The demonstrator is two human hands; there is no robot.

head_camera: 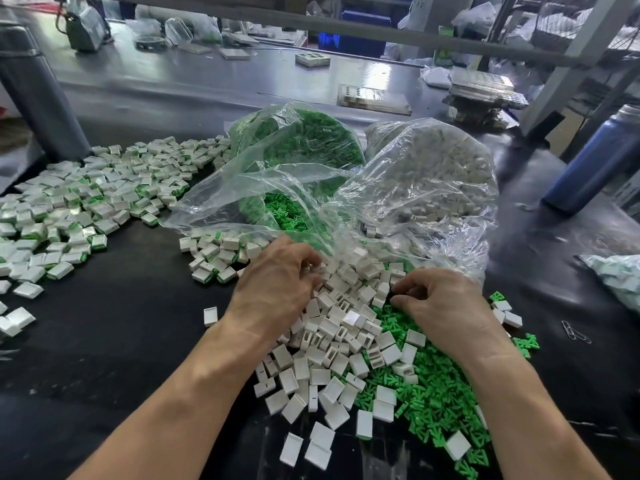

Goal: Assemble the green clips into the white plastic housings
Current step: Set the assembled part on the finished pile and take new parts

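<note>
1. White housings lie heaped at the table's near-middle; green clips are spread just right of them, the two piles mixing at the seam.
2. Left hand has fingers curled into the top of the housing heap; whether it pinches one, cannot tell.
3. Right hand has fingers curled narrow over the clips; contents hidden.
4. Finished pieces are spread toward the table's left edge; two clear bags lie open behind the heaps.
5. Risk: loose bag film may snag fingers; heaps sit near the front edge, so a sweep could knock parts off.
</note>
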